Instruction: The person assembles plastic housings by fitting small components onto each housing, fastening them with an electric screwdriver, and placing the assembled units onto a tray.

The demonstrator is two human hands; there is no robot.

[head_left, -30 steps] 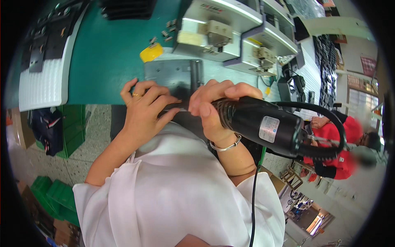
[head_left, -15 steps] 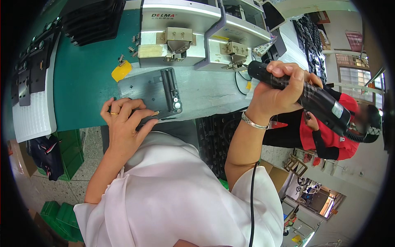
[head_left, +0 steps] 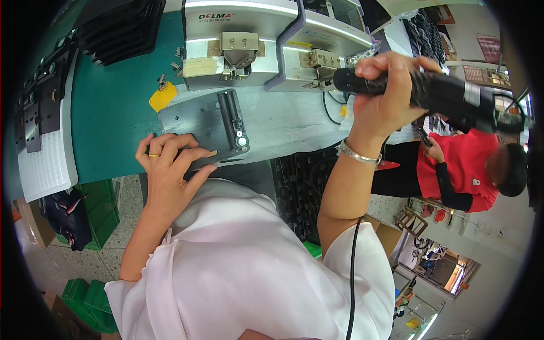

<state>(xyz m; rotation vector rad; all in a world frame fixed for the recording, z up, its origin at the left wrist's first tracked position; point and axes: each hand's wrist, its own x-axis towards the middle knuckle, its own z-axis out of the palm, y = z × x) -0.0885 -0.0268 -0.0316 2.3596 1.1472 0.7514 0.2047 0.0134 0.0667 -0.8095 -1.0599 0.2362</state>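
Note:
My right hand (head_left: 391, 90) is wrapped round a black electric screwdriver (head_left: 453, 96), raised to the right of the bench; its tip points left, toward the nearer face of the right machine. At the bench's near edge lies a flat dark panel (head_left: 198, 122) with a raised black bar (head_left: 229, 116) and silver round parts on its right side. My left hand (head_left: 173, 164) grips the panel's near edge, fingers bent over it and thumb below. Beside the index fingertip sits a small brass-coloured piece (head_left: 212, 153).
Two silver screw-feeding machines (head_left: 241, 45) (head_left: 317, 59) stand behind the panel. Small metal parts and a yellow piece (head_left: 162, 97) lie left of them. Stacked black panels (head_left: 119, 28) and a white tray (head_left: 48, 170) are further left. A person in red (head_left: 453, 170) stands at right.
My right hand and the screwdriver have moved up and slightly right, the tool turning more level. My left hand stays on the panel. The person in red has shifted slightly.

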